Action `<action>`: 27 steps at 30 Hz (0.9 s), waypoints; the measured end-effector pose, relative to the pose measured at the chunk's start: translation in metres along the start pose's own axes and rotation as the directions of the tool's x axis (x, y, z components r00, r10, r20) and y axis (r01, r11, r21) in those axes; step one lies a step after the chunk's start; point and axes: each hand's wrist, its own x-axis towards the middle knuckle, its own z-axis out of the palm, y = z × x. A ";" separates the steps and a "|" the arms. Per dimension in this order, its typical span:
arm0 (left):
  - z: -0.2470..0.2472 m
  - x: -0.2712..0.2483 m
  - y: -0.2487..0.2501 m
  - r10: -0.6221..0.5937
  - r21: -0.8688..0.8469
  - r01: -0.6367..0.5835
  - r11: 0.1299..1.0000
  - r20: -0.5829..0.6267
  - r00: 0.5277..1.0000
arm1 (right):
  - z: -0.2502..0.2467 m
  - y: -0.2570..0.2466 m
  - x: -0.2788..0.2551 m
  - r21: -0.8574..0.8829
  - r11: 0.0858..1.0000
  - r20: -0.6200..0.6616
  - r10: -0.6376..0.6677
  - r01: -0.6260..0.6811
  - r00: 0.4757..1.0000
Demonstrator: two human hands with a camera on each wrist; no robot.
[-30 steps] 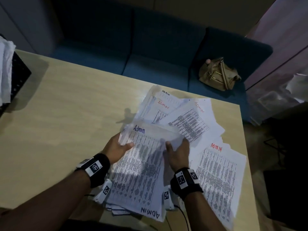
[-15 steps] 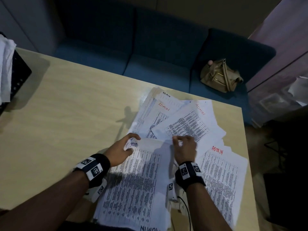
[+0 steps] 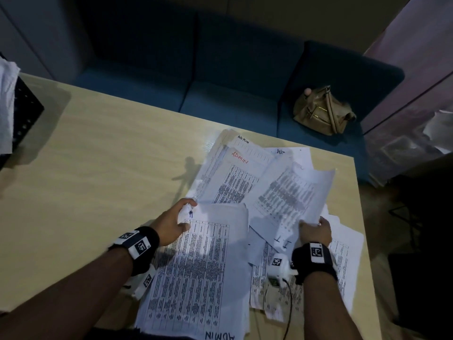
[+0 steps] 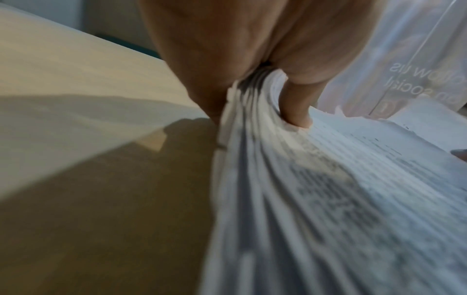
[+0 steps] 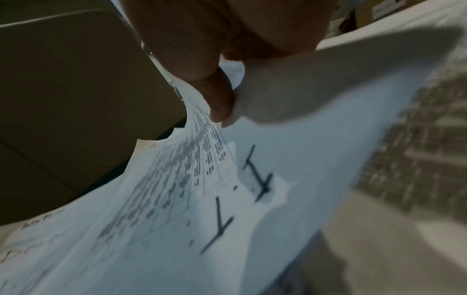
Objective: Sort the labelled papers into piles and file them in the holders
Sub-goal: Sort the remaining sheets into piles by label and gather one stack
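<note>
On the wooden table (image 3: 98,192), my left hand (image 3: 181,217) grips the top-left corner of a thick stack of printed sheets (image 3: 196,278) marked ADMIN at its near edge. The left wrist view shows the thumb (image 4: 295,107) curled over the fanned stack (image 4: 328,199). My right hand (image 3: 313,229) pinches the near edge of one loose sheet (image 3: 289,192) and holds it raised above the pile. In the right wrist view the thumb (image 5: 220,99) presses on that sheet (image 5: 303,139), and black marker letters that look like "I.T" show beside it. More ADMIN sheets (image 3: 235,173) lie spread behind.
A black mesh holder (image 3: 27,119) with white paper (image 3: 7,106) in it stands at the table's far left. Behind the table is a blue sofa (image 3: 220,94) with a tan bag (image 3: 321,111) on it. The table's right edge (image 3: 362,217) runs close to the papers.
My right hand has left the stack's top edge, moved right and lifted one loose sheet off the spread papers. The left hand still holds the stack's corner.
</note>
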 end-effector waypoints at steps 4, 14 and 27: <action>-0.001 0.001 -0.001 0.023 -0.087 -0.022 0.996 0.006 1.000 | -0.012 0.010 -0.007 -0.064 0.998 0.175 -0.002 0.014 0.985; -0.037 -0.016 -0.001 0.019 -0.257 -0.068 0.964 -0.187 0.982 | 0.035 0.001 -0.022 -0.311 0.922 0.286 -0.139 0.229 0.948; -0.071 -0.026 -0.039 -0.018 -0.196 -0.030 0.980 -0.241 0.970 | 0.048 -0.009 -0.025 -0.380 0.912 0.099 -0.127 0.155 0.987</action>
